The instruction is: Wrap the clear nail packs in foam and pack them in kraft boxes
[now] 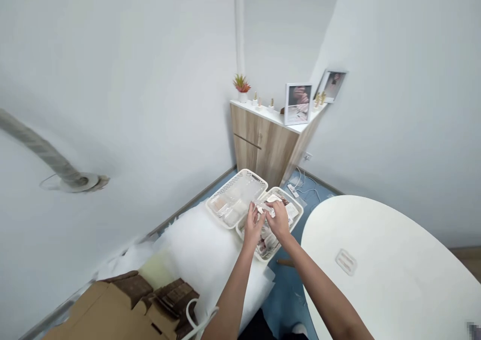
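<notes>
No brand or label can be read anywhere; the printed cards inside the packets are too small and blurred to make out, and the picture frame on the shelf shows only a photo of hands; a clear plastic packet is held up just above the baskets, lying almost level between the two hands, its film glossy and its contents hard to make out; the left hand comes up from the lower middle of the view with its fingers curled and closed on one end of the packet, while the right hand reaches in from the lower right, its fingers closed over the other end; both forearms angle inward and the hands nearly touch; directly below lies a white plastic basket filled with more packets, and just beside it a second white plastic basket holds flat pale packets; both baskets sit on a white padded bench cover; a white oval table stands to the right, a cardboard box lies at the lower left, and a wooden cabinet stands in the corner, topped by a potted succulent and small gold-toned bottles
</notes>
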Tool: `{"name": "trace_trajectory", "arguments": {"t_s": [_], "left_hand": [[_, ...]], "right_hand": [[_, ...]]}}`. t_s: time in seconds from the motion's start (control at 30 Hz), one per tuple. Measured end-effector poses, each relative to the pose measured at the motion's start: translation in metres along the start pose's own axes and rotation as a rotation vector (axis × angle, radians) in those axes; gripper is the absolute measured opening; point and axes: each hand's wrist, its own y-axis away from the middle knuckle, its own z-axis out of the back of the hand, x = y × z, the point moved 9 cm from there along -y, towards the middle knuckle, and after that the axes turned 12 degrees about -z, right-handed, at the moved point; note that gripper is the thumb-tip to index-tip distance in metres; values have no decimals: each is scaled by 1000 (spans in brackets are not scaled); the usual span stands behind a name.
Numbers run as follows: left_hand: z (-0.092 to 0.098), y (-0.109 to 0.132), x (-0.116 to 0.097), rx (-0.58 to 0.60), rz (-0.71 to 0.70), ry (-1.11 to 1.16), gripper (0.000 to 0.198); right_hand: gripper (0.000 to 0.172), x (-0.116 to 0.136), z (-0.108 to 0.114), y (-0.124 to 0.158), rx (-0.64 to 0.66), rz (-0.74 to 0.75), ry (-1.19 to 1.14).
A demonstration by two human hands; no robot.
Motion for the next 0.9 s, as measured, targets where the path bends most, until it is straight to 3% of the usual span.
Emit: {"name": "trace_trajectory", "arguments": {"t_s": [0.1, 0.2, 0.37, 0.47, 0.63, 0.73, 0.8, 0.9], "left_hand": [[-55, 18, -11, 64, 76, 199, 75], [-106, 45, -30, 160, 55, 256, 72], [-181, 97, -46, 367, -24, 160, 77], [-222, 130, -49, 503, -116, 44, 78], [-286, 194, -59, 718, -343, -170, 73], [-315, 230, -58, 788, -364, -186, 74], [-329, 250, -48, 824, -250, -129, 81], [-341, 277, -24, 804, 101, 59, 78]], "right_hand": [[13, -16, 56, 26, -90, -48, -98], [12, -37, 111, 56, -168, -86, -145], [24, -74, 197, 115, -145, -129, -159], [31, -109, 242, 149, -119, -260, -256], [39, -184, 273, 197, -1, -676, -611], [41, -208, 287, 219, 45, -754, -722], [43, -218, 301, 234, 13, -763, -758], [48, -228, 319, 257, -77, -780, -765]]}}
